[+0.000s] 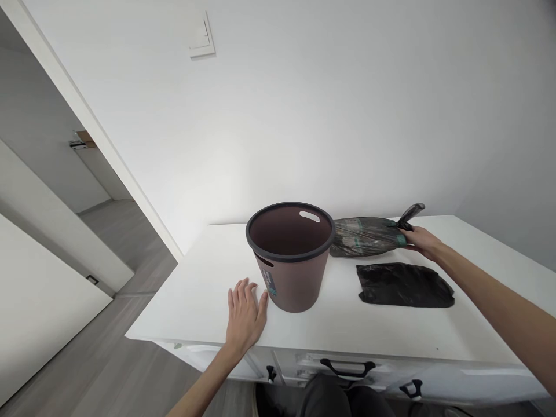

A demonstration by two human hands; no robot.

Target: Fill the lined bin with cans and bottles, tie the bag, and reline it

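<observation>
A brown waste bin (299, 284) with a dark rim stands upright on the white cabinet top. My left hand (244, 315) lies flat beside its lower left side, fingers spread, holding nothing. To the bin's right rests a tied dark see-through plastic bag (365, 236) with packed contents I cannot make out. At its knotted right end my right hand (422, 240) grips it, the fingers partly hidden behind the bag. In front of that bag, a folded black garbage bag (403, 285) lies flat, untouched by either hand.
The white cabinet top (195, 289) meets the wall at the back. Below its front edge are drawers with black handles (347, 368). A wall switch (202, 37) is high on the wall. On the left, a doorway shows grey floor (125, 231).
</observation>
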